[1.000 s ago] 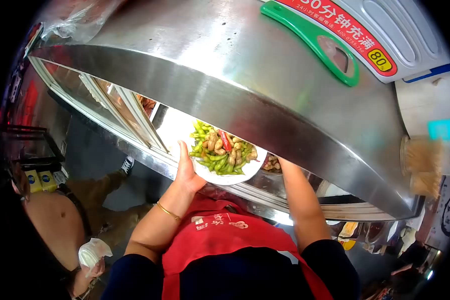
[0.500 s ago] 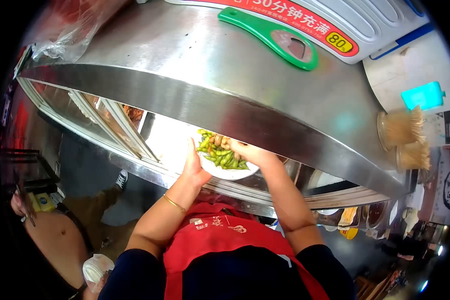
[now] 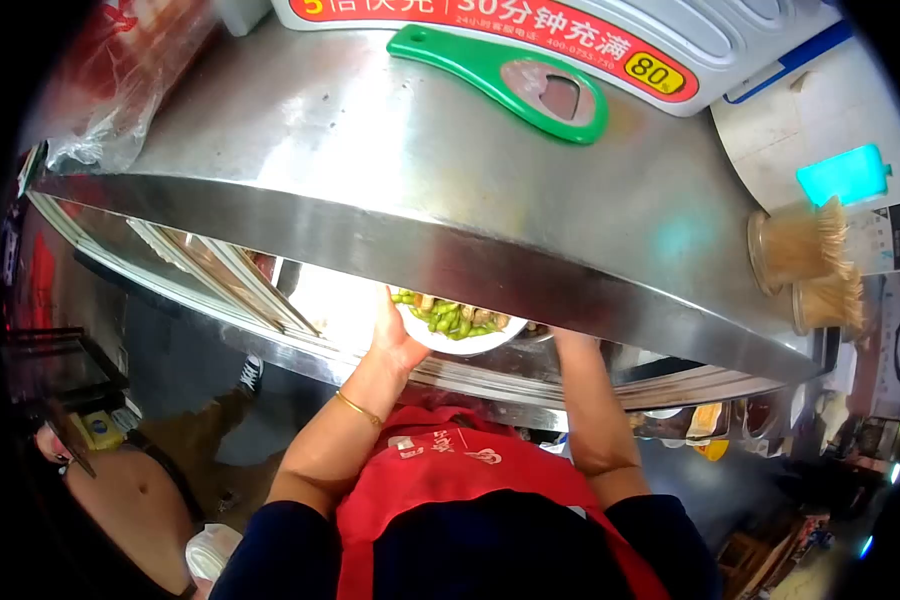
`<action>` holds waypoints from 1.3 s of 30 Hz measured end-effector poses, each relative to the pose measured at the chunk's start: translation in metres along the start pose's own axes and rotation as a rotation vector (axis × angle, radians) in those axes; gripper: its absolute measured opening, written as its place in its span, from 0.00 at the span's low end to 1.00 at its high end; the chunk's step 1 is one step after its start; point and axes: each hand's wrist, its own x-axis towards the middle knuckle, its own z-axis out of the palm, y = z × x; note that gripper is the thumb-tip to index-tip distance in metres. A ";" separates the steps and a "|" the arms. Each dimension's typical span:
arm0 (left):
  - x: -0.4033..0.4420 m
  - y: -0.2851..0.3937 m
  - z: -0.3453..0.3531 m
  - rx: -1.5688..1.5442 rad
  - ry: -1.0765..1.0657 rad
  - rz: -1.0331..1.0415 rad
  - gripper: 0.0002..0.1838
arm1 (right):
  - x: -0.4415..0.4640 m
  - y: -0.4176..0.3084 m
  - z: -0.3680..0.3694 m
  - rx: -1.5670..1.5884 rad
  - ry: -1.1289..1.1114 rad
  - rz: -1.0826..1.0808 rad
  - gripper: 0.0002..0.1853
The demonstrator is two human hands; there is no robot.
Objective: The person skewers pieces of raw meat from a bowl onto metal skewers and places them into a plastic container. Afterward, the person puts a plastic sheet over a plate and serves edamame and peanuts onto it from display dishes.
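My left hand [image 3: 398, 338] grips the left rim of a white plate [image 3: 470, 347], thumb up along its edge. Green edamame pods [image 3: 455, 320] fill the plate, with brownish pieces that look like peanuts among them. To the right of the plate, my right hand [image 3: 573, 342] reaches into the lit cabinet under the steel counter. Only its wrist end shows; the counter edge hides the fingers and anything they may touch. A small part of a container [image 3: 538, 334] with brownish food peeks out between plate and right wrist.
The steel counter [image 3: 350, 150] overhangs the cabinet, whose sliding glass panels [image 3: 240, 275] stand at left. A green bottle opener [image 3: 530, 90], toothpick holders [image 3: 800, 250] and a plastic bag [image 3: 120, 90] are on top. Another person [image 3: 130, 490] is at lower left.
My right hand has left the food on the plate and moved right, under the counter edge. The plate stays in my left hand, shifted slightly right and lower in view.
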 end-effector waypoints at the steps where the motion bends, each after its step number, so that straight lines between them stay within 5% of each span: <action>1: -0.001 0.002 0.002 0.006 -0.003 0.003 0.41 | -0.001 0.017 -0.011 0.050 0.035 0.083 0.16; 10: -0.015 0.019 0.010 0.019 0.074 0.090 0.43 | 0.024 0.038 0.049 0.194 0.203 0.167 0.18; 19: -0.028 0.021 0.017 0.018 0.156 0.078 0.47 | 0.026 0.042 -0.010 0.285 0.249 0.184 0.21; 26: -0.006 0.005 0.009 0.060 0.065 0.014 0.44 | 0.002 -0.015 0.012 0.073 -0.063 -0.056 0.23; 32: 0.004 -0.016 0.017 0.101 0.031 -0.024 0.35 | 0.003 -0.021 0.067 -0.071 0.039 -0.140 0.24; 39: 0.007 -0.014 0.008 0.062 -0.025 -0.085 0.32 | -0.011 -0.038 0.040 -0.081 -0.070 -0.218 0.26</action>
